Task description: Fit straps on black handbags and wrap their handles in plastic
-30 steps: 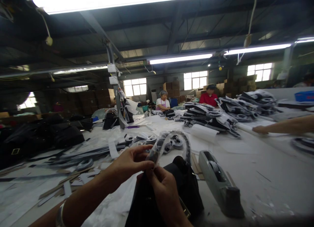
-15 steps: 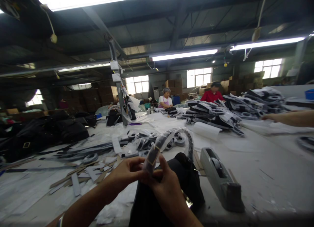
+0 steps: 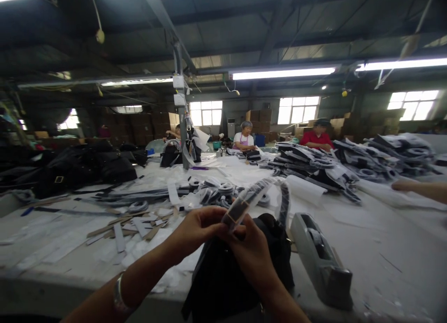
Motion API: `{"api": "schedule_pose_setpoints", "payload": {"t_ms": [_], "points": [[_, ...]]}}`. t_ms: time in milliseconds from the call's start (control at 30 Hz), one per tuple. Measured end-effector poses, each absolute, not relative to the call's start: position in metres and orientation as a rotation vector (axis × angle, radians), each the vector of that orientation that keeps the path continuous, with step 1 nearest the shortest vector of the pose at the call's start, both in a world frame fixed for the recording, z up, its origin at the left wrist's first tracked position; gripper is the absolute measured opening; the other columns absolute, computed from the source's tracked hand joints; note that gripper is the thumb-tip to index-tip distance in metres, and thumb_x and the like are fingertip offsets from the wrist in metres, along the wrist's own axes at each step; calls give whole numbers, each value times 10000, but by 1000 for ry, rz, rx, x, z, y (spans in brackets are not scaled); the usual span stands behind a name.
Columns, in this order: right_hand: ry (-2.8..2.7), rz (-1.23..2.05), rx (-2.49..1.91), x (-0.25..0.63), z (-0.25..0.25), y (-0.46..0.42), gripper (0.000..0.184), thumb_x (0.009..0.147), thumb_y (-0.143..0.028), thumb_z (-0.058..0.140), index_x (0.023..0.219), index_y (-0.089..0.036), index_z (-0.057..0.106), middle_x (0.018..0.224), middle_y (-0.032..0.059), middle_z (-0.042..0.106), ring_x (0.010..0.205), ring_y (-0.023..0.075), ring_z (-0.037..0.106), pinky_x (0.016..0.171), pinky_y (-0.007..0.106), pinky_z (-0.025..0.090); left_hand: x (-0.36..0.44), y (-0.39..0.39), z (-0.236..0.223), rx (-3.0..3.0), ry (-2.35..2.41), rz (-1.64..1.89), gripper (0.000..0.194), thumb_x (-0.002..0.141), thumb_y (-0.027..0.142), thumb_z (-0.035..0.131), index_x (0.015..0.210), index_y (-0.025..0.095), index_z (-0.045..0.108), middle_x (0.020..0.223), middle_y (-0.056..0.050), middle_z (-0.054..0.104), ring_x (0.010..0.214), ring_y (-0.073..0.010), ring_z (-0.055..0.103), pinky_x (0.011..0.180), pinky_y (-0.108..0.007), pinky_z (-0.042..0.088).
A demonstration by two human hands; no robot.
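Observation:
A black bag (image 3: 223,278) stands at the table's near edge in front of me. Its arched handle (image 3: 262,187) is wrapped in clear plastic, and a gold rectangular ring shows through at the lower left end. My left hand (image 3: 204,225) pinches that end of the handle from the left, fingers closed. From the other side my right hand (image 3: 249,241) grips the same end, its thumb raised along the plastic. The fingertips partly hide the wrap's lower edge. Just right of the bag sits a grey tape dispenser (image 3: 321,260).
Cardboard and paper strips (image 3: 134,230) litter the table on the left, with black bags (image 3: 80,171) piled beyond. Stacks of black-and-white wrapped parts (image 3: 307,160) lie at the back right. A metal post (image 3: 181,108) rises from the table. Co-workers sit opposite; another person's arm (image 3: 419,188) reaches in from the right.
The view has shifted, so the scene sits further right. Both hands keep their hold on the wrapped handle end, with the fingers slightly rearranged. The bracelet on my left wrist shows more fully.

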State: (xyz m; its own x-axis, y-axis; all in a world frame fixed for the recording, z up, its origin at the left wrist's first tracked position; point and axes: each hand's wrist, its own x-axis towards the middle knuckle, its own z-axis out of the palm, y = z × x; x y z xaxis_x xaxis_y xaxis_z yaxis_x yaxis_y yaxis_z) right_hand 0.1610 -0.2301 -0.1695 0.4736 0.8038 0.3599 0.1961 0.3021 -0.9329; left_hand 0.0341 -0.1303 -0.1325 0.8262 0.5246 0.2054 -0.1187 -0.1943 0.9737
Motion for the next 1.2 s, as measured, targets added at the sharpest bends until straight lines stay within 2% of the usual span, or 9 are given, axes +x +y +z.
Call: {"api": "schedule_pose_setpoints", "payload": {"t_ms": [100,267,433,500,633,767,900,1033,1200], "points": [[-1001,450,-1185,185,-163,-218,409,805,-366,731,1149,-172,623,857,48,786,833,255,733,795,363,544,33,-123,-146,1711,433,797,362,843,342,712,1167,184,672,1157,-84,724,1097,-249,650,965,-345,487],[-1032,576,-1178,236,-159,-191,551,745,-390,777,1220,-149,637,982,85,782,977,280,713,944,428,504,37,-118,-190,1792,569,824,333,867,404,651,1085,156,696,1073,-105,724,994,-261,658,803,-325,534],[-1210,789,-1235,258,-169,-169,528,757,-416,765,1183,-123,659,951,98,782,947,282,717,903,413,522,62,-124,-229,1694,633,840,278,812,332,703,1033,164,698,959,-73,728,911,-248,669,760,-315,520],[-1241,732,-1317,258,-168,-171,471,775,-407,742,1150,-131,674,957,94,781,951,284,717,891,399,527,71,-123,-235,1648,666,890,237,794,317,716,985,178,698,936,-55,725,892,-240,667,750,-306,509],[-1282,241,-1733,250,-168,-198,290,834,-407,667,1017,-188,720,904,77,777,873,293,725,796,374,544,79,-117,-235,1648,679,900,209,746,281,756,929,190,713,873,-31,717,838,-224,655,766,-300,487],[-1098,-171,-1877,232,-188,-236,299,897,-461,574,1100,-277,693,1060,56,753,916,273,718,797,341,546,75,-106,-229,1597,647,777,193,754,305,753,908,188,747,840,-32,715,823,-223,641,750,-289,466],[-1296,-118,-1908,213,-208,-245,313,892,-515,564,979,-268,736,986,63,769,888,281,723,771,341,558,72,-98,-226,1424,560,648,215,806,370,722,907,182,751,895,-44,741,894,-232,646,795,-286,459],[-1372,-86,-2128,200,-211,-229,379,842,-497,636,1127,-265,725,972,102,781,864,344,737,715,395,580,76,-95,-228,1307,459,608,211,826,360,713,950,195,757,898,-32,750,914,-227,649,811,-277,468],[-1341,-20,-2073,203,-218,-218,361,933,-395,505,1191,-244,706,1085,103,758,970,332,722,811,392,569,80,-93,-226,1326,463,645,220,861,345,674,1013,212,762,943,-31,752,967,-238,643,853,-285,462]]}}
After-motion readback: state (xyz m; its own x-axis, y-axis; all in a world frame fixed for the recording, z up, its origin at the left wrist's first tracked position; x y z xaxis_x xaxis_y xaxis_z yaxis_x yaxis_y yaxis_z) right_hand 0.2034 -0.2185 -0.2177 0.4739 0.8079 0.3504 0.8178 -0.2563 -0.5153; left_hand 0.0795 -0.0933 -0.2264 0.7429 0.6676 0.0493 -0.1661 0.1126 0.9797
